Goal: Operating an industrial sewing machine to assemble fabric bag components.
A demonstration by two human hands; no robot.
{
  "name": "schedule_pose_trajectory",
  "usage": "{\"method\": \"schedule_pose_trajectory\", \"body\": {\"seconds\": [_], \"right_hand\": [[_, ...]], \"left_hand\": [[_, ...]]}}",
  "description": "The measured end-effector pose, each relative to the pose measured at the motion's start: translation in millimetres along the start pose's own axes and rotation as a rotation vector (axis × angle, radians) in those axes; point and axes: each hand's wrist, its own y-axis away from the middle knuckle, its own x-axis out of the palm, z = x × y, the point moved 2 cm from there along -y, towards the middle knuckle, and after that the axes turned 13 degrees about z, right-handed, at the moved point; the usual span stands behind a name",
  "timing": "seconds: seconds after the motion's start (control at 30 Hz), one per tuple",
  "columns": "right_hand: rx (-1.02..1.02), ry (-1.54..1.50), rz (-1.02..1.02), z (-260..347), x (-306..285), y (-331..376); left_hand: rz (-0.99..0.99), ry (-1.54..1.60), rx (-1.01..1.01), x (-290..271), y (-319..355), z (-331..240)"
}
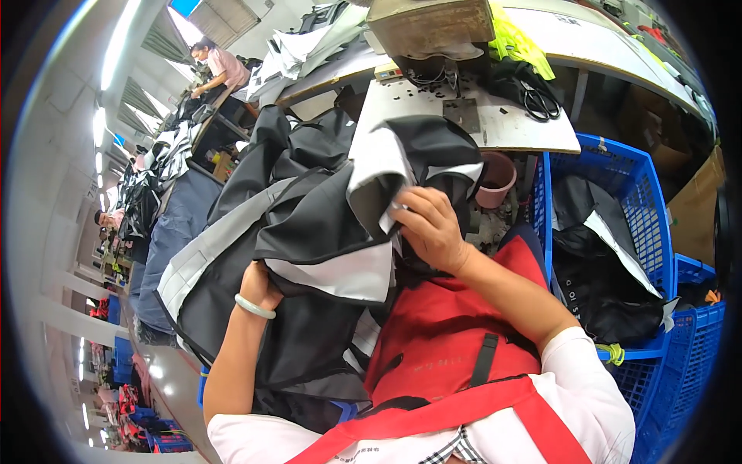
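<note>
A large black fabric panel with a white backing lies bunched over my lap and up onto the sewing table. My right hand is closed on a folded edge of it, where the white backing turns outward. Lower and to the left, my left hand grips the same panel at a dark edge; the fabric covers most of its fingers. Beyond my hands stands a sewing machine on a white tabletop. Black-handled scissors rest at the table's right side.
At my right a blue plastic crate holds black and white pieces, with more crates below. A pink bucket stands under the table edge. Yellow fabric lies behind the scissors. Far left, another person works at a table of fabric.
</note>
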Motion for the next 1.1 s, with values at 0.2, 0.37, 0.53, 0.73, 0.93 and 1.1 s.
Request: {"method": "schedule_pose_trajectory", "body": {"seconds": [0.2,0.37,0.53,0.73,0.93,1.1], "right_hand": [[-0.064,-0.240,0.448,2,-4,-19],[-0.069,-0.329,0.712,37,-19,17],[-0.043,-0.280,0.830,54,-18,28],[0.205,-0.331,0.901,60,-60,38],[0.647,-0.242,0.613,-36,-71,20],[0.846,-0.251,0.555,-93,-89,-3]], "left_hand": [[0.290,-1.115,0.011,-28,22,-31],[0.336,-1.514,0.571,81,63,-86],[0.843,-1.734,0.798,173,31,9],[1.208,-1.134,-0.077,158,-58,133],[1.072,-1.314,-0.078,206,-92,71],[0.963,-1.822,0.197,246,-80,35]]}}
